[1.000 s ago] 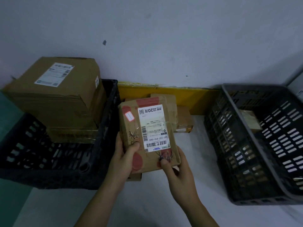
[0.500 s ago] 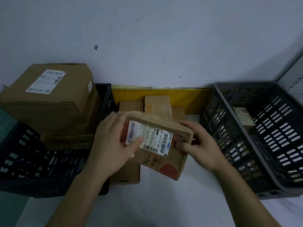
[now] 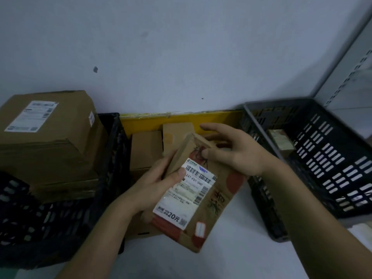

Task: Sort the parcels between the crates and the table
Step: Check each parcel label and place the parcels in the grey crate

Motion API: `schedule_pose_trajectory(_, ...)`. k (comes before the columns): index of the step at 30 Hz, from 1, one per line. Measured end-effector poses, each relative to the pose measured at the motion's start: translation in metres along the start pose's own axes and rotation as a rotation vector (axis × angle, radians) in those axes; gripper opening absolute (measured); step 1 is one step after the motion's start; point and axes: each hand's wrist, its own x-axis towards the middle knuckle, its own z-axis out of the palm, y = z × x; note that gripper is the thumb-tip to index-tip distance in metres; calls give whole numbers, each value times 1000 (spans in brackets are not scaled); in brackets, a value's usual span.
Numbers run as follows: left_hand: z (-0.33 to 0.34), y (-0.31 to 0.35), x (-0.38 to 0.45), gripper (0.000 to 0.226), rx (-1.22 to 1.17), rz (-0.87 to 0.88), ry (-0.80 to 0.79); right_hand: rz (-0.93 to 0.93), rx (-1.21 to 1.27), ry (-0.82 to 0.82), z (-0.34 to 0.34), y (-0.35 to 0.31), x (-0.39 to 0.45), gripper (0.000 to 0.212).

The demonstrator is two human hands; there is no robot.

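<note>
One labelled parcel (image 3: 193, 196) clamped in left hand (image 3: 153, 184), right hand (image 3: 237, 154) pinching it, two crates (image 3: 322, 168).

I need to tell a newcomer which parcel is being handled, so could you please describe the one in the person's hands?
Between the two dark crates, above the white table, the left hand and right hand hold a flat brown parcel. Unlike the plain boxes behind, it bears red patches and a white barcode label reading 20.

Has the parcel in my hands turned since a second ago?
Yes. The labelled parcel has flipped end for end: its barcode end, then toward me, now points toward the yellow strip at the wall.
</note>
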Motion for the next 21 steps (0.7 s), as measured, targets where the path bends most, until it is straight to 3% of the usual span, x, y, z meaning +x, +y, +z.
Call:
schedule_pose_trajectory(3, 9, -1, 2, 42, -226, -63, 174, 35, 108, 324, 10, 19, -19, 62)
schedule_pose_trajectory(5, 10, -7, 7, 54, -311, -71, 268, 121, 158, 448, 31, 29, -38, 77)
schedule_pose_trajectory(7, 12, -8, 11, 72, -395, -80, 281, 204, 327, 418, 65, 31, -56, 83)
schedule_pose_trajectory(9, 16, -5, 14, 74, -421, -86, 269, 216, 512, 342, 98, 30, -69, 78)
schedule_pose_trajectory(13, 25, -10, 20, 71, -373, -88, 231, 206, 545, 360, 122, 29, -77, 62)
schedule_pose_trajectory(17, 31, -11, 22, 90, -395, -81, 189, 256, 501, 364, 115, 37, -81, 61)
schedule_pose_trajectory(21, 35, -6, 22, 77, -365, -64, 185, 250, 536, 378, 111, 36, -84, 61)
